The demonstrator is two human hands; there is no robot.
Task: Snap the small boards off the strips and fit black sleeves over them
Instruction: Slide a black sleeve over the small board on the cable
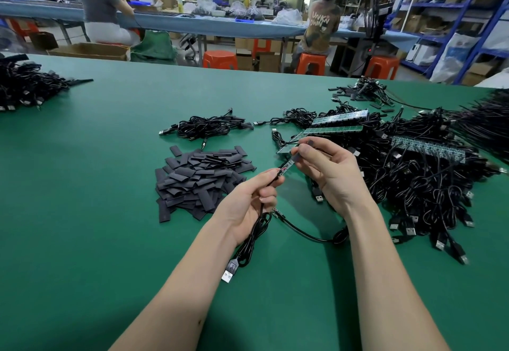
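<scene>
My left hand (pixel 252 201) pinches the near end of a small circuit board (pixel 286 168) where its black USB cable (pixel 249 243) joins; the cable hangs down to a silver plug (pixel 230 272). My right hand (pixel 327 171) pinches the far end of the same board, close to a green strip of boards (pixel 287 145) lying just behind it. A heap of flat black sleeves (pixel 201 179) lies on the green table (pixel 96 185) left of my hands. More board strips (pixel 340 120) (pixel 428 148) rest on a cable pile.
A large tangle of black USB cables (pixel 418 185) fills the right side. A small coil of cables (pixel 209 127) lies behind the sleeves, another pile (pixel 24 86) at far left. People sit at a long bench (pixel 192 24) beyond; orange stools (pixel 220 59) and shelving (pixel 446 6) stand behind.
</scene>
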